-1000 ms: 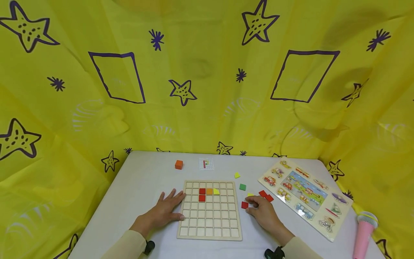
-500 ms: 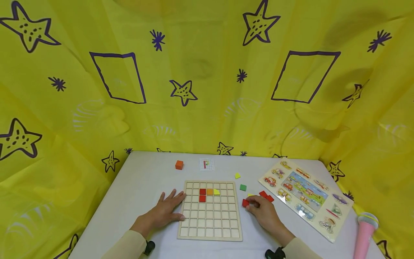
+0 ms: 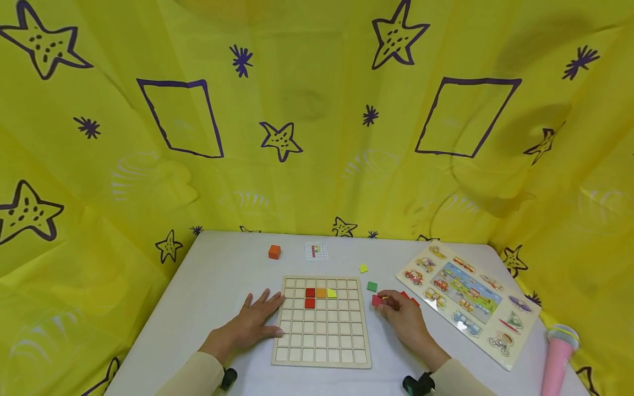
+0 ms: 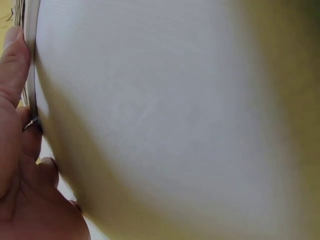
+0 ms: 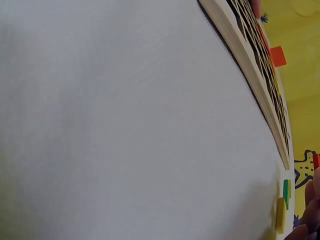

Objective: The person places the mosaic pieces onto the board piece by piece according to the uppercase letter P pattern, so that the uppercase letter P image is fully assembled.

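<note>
I had a red tile (image 3: 377, 300) pinched in my right hand (image 3: 403, 319), lifted just off the table (image 3: 218, 275) beside the board's (image 3: 322, 322) right edge. The board held four tiles: two red, one orange, one yellow; most cells lay bare, so the work looked barely begun to me. My left hand (image 3: 247, 324) lay spread flat against the board's left edge. Loose nearby: two red tiles, one green, one yellow.

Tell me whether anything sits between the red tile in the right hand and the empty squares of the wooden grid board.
Nothing visible does. The right hand pinches the red tile just off the right edge of the grid board, with only bare table between them. The green tile lies farther back, out of that path.
</note>
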### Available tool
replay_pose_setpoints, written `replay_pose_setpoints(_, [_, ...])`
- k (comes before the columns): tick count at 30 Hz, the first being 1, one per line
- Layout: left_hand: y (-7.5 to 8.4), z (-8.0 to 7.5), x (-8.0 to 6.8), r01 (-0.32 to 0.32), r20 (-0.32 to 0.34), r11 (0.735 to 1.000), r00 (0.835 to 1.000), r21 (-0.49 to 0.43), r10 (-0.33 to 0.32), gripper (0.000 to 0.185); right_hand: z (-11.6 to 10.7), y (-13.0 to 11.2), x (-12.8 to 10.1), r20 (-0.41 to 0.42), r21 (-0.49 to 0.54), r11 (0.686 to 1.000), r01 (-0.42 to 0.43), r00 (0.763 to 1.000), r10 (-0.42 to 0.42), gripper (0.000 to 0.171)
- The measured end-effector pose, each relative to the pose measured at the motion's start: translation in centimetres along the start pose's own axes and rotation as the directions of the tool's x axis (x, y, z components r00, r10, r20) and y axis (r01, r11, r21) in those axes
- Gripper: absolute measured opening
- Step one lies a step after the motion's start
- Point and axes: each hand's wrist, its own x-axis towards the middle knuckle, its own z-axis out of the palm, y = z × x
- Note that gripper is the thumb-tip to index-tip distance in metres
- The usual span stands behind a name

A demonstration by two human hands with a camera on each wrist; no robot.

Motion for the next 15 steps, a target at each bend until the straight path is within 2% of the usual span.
replay_pose_setpoints(6, [-0.6, 0.2, 0.0, -0.048, -0.017, 0.998, 0.999, 0.044, 0.049, 0.093, 0.6, -0.4, 0.4, -0.011, 0.067, 0.998, 0.003, 1.000, -0.003, 0.028])
replay_pose_setpoints(15, [-0.6, 0.0, -0.2, -0.092, -0.019, 0.995, 0.996, 0.038, 0.093, 0.093, 1.4, -1.3, 0.5, -0.019, 0.090, 0.996, 0.004, 1.000, -0.002, 0.028])
